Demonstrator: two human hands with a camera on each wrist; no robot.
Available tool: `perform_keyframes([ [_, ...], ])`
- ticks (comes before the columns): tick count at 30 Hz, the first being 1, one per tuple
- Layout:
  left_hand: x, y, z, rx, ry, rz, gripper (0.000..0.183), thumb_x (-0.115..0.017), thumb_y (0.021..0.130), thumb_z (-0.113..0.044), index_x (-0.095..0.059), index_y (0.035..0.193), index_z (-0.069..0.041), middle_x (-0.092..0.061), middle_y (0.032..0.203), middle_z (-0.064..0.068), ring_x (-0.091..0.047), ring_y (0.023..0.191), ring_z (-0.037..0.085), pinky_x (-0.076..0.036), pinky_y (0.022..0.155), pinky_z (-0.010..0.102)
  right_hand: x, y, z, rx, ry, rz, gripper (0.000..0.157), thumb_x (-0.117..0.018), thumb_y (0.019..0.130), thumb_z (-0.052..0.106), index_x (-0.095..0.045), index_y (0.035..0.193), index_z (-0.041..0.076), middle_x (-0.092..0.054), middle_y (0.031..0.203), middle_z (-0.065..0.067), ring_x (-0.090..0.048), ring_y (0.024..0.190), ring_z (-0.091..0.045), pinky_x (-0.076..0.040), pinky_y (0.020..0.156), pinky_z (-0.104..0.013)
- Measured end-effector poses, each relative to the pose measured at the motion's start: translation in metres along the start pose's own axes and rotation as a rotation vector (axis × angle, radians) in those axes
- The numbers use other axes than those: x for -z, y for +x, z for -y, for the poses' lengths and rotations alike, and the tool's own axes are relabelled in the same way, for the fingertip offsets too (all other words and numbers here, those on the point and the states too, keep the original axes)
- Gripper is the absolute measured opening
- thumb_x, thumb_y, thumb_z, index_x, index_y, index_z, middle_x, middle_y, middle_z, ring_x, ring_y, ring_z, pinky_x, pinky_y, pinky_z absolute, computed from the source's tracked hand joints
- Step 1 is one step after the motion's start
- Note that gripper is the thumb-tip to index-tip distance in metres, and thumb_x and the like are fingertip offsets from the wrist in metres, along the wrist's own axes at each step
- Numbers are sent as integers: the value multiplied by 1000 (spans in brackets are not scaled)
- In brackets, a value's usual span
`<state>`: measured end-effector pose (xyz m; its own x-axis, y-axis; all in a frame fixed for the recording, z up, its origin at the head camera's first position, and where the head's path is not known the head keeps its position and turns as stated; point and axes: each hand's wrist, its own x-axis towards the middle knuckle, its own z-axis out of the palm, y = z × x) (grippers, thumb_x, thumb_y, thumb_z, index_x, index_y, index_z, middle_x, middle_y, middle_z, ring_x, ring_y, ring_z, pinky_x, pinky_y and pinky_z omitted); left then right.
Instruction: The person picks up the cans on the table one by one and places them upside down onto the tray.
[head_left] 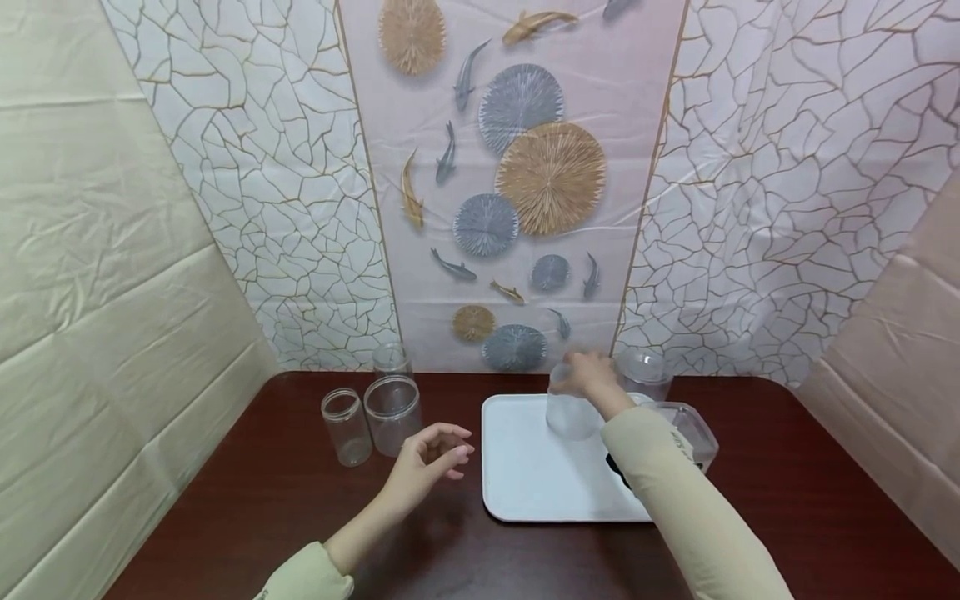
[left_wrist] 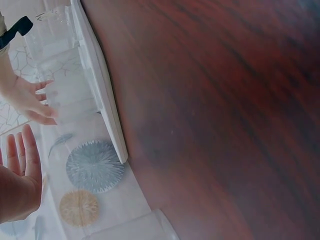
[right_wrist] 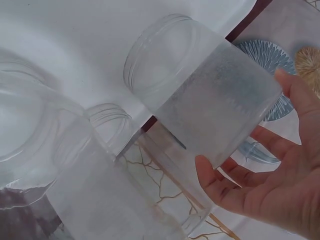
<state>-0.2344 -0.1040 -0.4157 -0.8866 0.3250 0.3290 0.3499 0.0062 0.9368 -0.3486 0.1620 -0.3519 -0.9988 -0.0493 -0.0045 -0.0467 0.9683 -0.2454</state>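
My right hand (head_left: pixel 588 377) grips a clear plastic jar (head_left: pixel 572 417) around its base end, fingers and thumb on opposite sides. In the right wrist view this jar (right_wrist: pixel 215 95) has its threaded mouth toward the white tray (head_left: pixel 540 475), so it is upside down; whether its rim touches the tray I cannot tell. My left hand (head_left: pixel 423 465) hovers above the table left of the tray, fingers loosely bent and holding nothing. Nearest to it, a wide clear jar (head_left: pixel 393 421) and a narrower clear jar (head_left: pixel 347 429) stand upright.
Behind the wide jar stands another clear jar (head_left: pixel 390 358). A clear squarish container (head_left: pixel 693 429) is at the tray's right side, partly behind my right sleeve. Farther back is one more clear jar (head_left: pixel 645 371). A patterned cloth (head_left: pixel 517 250) hangs behind the dark wooden table (head_left: pixel 262 500).
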Motion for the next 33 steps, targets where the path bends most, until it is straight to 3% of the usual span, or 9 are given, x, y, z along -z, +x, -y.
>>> perform_keyframes([
  [12, -4, 0, 1, -4, 3, 19, 28, -58, 92, -5, -54, 113, 14, -59, 101, 38, -64, 77, 3, -59, 66, 39, 0, -2, 6, -27, 10, 37, 70, -72, 78, 39, -49, 132, 1, -42, 131, -36, -38, 121, -54, -40, 94, -63],
  [20, -3, -1, 1, -2, -6, 21, 27, -57, 91, -4, -54, 112, 13, -58, 101, 39, -64, 77, 3, -59, 65, 32, -3, 1, 4, -49, 24, 47, 73, -72, 77, 42, -47, 135, 4, -38, 133, -36, -36, 122, -55, -40, 93, -65],
  [27, -2, 0, 0, -14, 5, 21, 27, -58, 92, -5, -55, 113, 12, -57, 101, 41, -63, 78, 3, -57, 67, 46, 0, -6, 10, -73, 46, 150, 82, -70, 81, 41, -31, 143, 4, -23, 143, -37, -26, 129, -58, -31, 100, -69],
  [33, -1, 1, -2, -8, 5, 20, 27, -58, 91, -5, -55, 113, 11, -56, 102, 42, -63, 78, 2, -58, 67, 42, 2, -5, 9, -62, 39, 181, 84, -68, 83, 39, -24, 147, 5, -17, 146, -36, -20, 130, -60, -25, 102, -71],
])
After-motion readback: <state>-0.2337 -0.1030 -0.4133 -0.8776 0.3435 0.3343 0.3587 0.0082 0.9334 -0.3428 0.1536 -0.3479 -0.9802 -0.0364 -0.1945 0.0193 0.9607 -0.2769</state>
